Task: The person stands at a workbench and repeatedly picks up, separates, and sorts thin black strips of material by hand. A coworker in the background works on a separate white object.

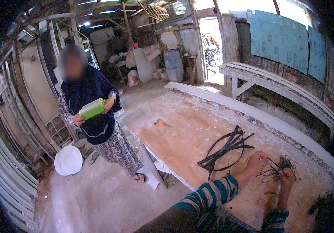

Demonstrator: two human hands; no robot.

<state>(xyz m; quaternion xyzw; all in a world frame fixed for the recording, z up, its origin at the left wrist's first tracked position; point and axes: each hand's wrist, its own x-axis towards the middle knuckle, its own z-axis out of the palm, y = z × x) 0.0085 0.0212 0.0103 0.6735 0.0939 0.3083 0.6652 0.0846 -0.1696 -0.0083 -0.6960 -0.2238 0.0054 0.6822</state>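
"At the lower right of the frame, what does the right hand have in its grip?"

"A bunch of thin black strands; the fingers are clamped on it, over the brown surface."

"And the left hand?"

"Just left of the bunch, fingers curled together beside a dark strand that runs from it. Whether they pinch it, I cannot tell."

"How far along does it look?"

"Partway, I would judge. The strands are gathered at the right hand, but loops and loose ends stick out on both sides, so nothing there looks finished."

"What is in neither hand?"

"Right of the frame's centre, flat black strips lie crossed in a loose pile on the surface. Further out, near the centre, orange-handled scissors lie with no hand on them."

"Anyone else?"

"At the left of the frame, a co-worker stands holding a light-green container in both hands, well apart from the strands."
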